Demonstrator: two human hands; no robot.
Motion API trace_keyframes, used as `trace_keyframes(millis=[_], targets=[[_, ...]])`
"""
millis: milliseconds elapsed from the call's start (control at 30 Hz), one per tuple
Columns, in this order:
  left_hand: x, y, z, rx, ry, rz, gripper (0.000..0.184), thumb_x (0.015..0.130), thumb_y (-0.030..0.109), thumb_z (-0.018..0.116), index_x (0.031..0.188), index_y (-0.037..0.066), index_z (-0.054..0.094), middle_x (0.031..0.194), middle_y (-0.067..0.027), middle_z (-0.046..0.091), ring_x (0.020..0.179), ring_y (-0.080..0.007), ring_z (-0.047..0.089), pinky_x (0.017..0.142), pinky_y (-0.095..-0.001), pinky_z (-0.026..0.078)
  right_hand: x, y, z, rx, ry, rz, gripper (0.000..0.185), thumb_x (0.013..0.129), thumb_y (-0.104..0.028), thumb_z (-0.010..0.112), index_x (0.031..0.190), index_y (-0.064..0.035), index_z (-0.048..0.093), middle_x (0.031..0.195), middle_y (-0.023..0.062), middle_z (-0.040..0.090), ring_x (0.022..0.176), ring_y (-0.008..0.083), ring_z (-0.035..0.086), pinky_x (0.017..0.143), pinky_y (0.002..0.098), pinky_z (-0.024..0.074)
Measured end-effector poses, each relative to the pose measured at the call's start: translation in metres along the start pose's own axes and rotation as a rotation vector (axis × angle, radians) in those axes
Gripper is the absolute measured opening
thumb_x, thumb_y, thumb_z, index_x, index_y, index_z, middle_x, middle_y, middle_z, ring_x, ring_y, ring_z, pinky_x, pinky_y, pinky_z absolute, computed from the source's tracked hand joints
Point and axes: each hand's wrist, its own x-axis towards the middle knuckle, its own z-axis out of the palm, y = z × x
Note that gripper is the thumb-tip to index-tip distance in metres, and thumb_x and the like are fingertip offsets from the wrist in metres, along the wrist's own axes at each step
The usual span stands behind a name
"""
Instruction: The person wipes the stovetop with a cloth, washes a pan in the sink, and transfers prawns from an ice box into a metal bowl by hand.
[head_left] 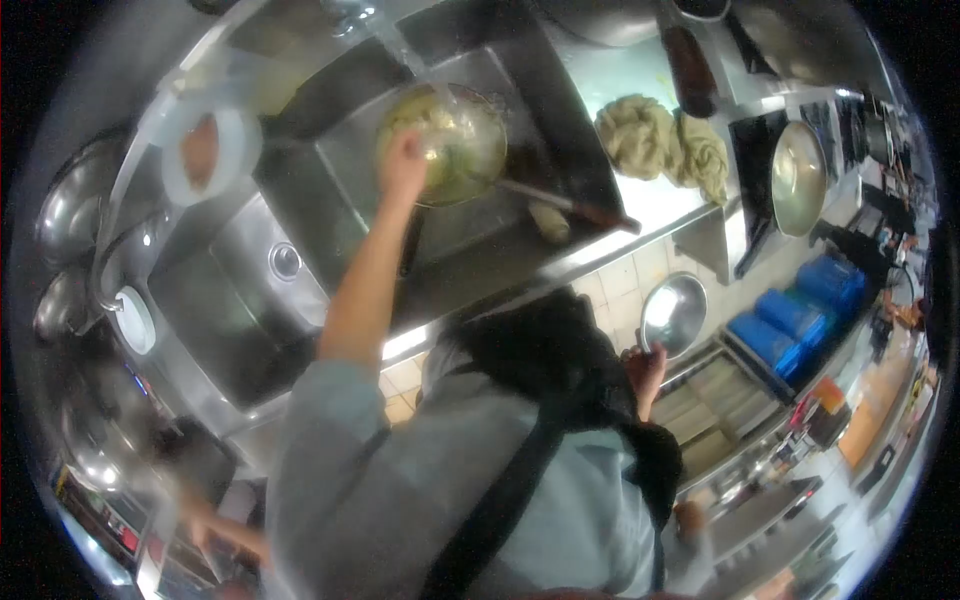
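Steel sink (345, 170), left fingers (408, 142) blurred, pan (488, 152) contents unclear

A black strap (500, 492) crosses a grey-blue shirt (345, 490).

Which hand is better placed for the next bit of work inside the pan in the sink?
Probably the left: the left hand is at the pan, while the right hand is beyond the sink, holding a metal bowl.

No legible text found. I read no label, brand, number or sign on any surface in my view; detail toward edges too blurred.
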Motion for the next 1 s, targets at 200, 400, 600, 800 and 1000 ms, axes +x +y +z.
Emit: trace_keyframes(millis=[200,400,600,800,1000], targets=[[-0.115,-0.159,0.003,0.410,-0.732,-0.602,0.077,0.069,0.038,0.076,0.126,-0.007,0.049,0.130,-0.0283,0.051,0.120,-0.0363,0.052,0.099,-0.0426,0.043,-0.018,0.010,-0.020,-0.137,0.198,0.010,0.027,0.087,-0.032,0.060,0.094,-0.0069,0.056,0.064,0.0019,0.053,0.057,0.0166,0.054,0.049,0.0270,0.0439],[-0.152,-0.193,0.035,0.334,-0.632,-0.502,0.078,0.069,0.042,0.076,0.125,-0.006,0.051,0.122,-0.0279,0.056,0.117,-0.0383,0.054,0.099,-0.0438,0.043,-0.037,0.002,-0.018,-0.031,0.275,-0.010,0.028,0.087,-0.030,0.060,0.098,-0.0056,0.053,0.063,0.0040,0.052,0.054,0.0171,0.053,0.049,0.0298,0.0461],[-0.143,-0.133,0.038,0.312,-0.530,-0.630,0.055,0.079,0.039,0.066,0.112,-0.005,0.059,0.108,-0.0264,0.063,0.106,-0.0410,0.060,0.090,-0.0456,0.047,-0.025,0.001,-0.020,0.048,0.188,-0.014,0.022,0.087,-0.021,0.061,0.100,-0.0056,0.053,0.072,0.0053,0.055,0.058,0.0162,0.055,0.053,0.0302,0.0485],[-0.117,-0.050,-0.017,0.238,-0.612,-0.555,0.041,0.085,0.035,0.061,0.076,-0.004,0.067,0.068,-0.0180,0.067,0.073,-0.0351,0.068,0.073,-0.0445,0.052,-0.004,0.009,-0.025,-0.044,0.167,-0.013,0.027,0.086,-0.022,0.064,0.103,-0.0042,0.053,0.081,0.0052,0.052,0.066,0.0177,0.050,0.058,0.0306,0.0454],[-0.152,-0.100,-0.009,0.262,-0.752,-0.602,0.037,0.084,0.030,0.064,0.076,-0.006,0.067,0.065,-0.0178,0.067,0.061,-0.0301,0.068,0.064,-0.0427,0.053,-0.020,0.004,0.005,-0.057,0.157,0.003,0.029,0.087,-0.022,0.062,0.105,-0.0025,0.051,0.080,0.0063,0.051,0.067,0.0174,0.053,0.056,0.0304,0.0457]])
